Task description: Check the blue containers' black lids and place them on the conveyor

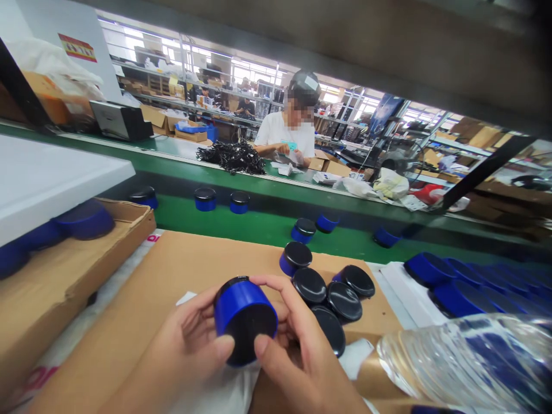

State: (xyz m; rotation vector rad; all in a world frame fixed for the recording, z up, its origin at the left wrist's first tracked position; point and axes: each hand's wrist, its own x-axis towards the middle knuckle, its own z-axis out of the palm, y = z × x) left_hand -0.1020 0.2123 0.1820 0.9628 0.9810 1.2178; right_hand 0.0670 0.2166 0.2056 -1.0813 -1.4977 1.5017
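Both my hands hold one blue cylindrical speaker [244, 316] with a black end facing me, over a brown cardboard sheet [172, 276]. My left hand [190, 351] grips its left side with the thumb on the black face. My right hand [302, 351] wraps the right side, fingers over the top. A white cloth [224, 391] lies under my hands. Just to the right, several more blue speakers [328, 287] with black tops stand clustered on the cardboard.
A green conveyor belt [259, 227] ahead carries several blue speakers [204, 199]. A cardboard box [64, 270] sits at left, a clear plastic bottle [466, 356] at lower right, stacked blue parts [457, 282] at right. A person in a white shirt [287, 135] works across the belt beside black cables [233, 156].
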